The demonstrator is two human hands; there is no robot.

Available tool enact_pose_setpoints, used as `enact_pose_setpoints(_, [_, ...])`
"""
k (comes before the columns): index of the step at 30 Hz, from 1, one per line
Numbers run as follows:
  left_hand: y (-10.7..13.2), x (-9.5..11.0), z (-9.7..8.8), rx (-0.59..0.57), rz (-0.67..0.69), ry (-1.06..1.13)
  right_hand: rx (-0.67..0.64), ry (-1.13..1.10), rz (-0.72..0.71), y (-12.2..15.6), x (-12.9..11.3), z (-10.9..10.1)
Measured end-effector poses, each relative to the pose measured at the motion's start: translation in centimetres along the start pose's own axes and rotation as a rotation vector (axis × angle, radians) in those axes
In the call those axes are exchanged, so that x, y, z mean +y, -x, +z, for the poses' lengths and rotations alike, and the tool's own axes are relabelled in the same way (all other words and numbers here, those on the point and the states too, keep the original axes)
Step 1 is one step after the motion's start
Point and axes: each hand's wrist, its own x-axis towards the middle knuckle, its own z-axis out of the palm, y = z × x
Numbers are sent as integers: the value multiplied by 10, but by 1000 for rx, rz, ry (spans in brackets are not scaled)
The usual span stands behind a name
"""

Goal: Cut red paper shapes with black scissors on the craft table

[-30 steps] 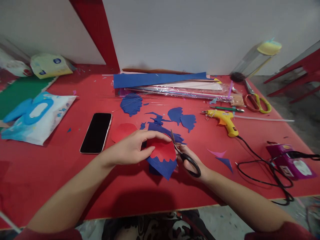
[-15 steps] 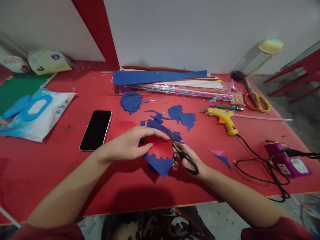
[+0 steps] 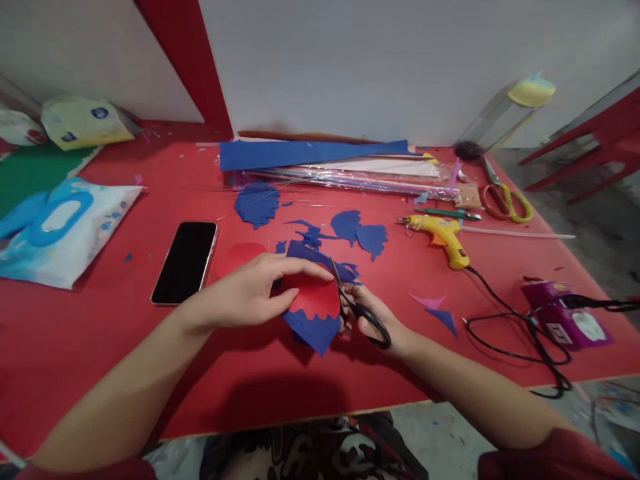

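Note:
My left hand (image 3: pixel 260 287) pinches a red scalloped paper piece (image 3: pixel 315 297) laid over a blue sheet (image 3: pixel 316 333), thumb on top and fingers curled along the far side. In my right hand (image 3: pixel 377 320) are black-handled scissors (image 3: pixel 373 323), their blades pointing up and left at the right edge of the red piece and blue sheet. How far the blades are apart is hard to see. Another red piece (image 3: pixel 240 257) lies partly behind my left wrist. Cut blue petal shapes (image 3: pixel 257 203) and blue scraps (image 3: pixel 311 237) lie just beyond my hands.
A phone (image 3: pixel 185 263) and a wipes pack (image 3: pixel 65 227) lie left. At right are a yellow glue gun (image 3: pixel 440 233) with a looping black cable, a purple box (image 3: pixel 567 317), a second pair of scissors (image 3: pixel 505 193) and a clear bottle (image 3: pixel 505 120). Blue strips (image 3: pixel 315 153) lie at the back.
The whole view has shifted slightly, so everything appears a little further left. My hands, the scissors and the paper keep nearly the same pose.

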Motion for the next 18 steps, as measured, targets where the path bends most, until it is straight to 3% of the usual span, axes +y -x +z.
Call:
enact_pose_setpoints(9, [-1, -1, 1, 6, -3, 30, -56, -106, -62, 1, 2, -2])
enact_pose_setpoints(18, [-2, -1, 0, -6, -10, 25, -70, -147, -22, 0, 1, -1])
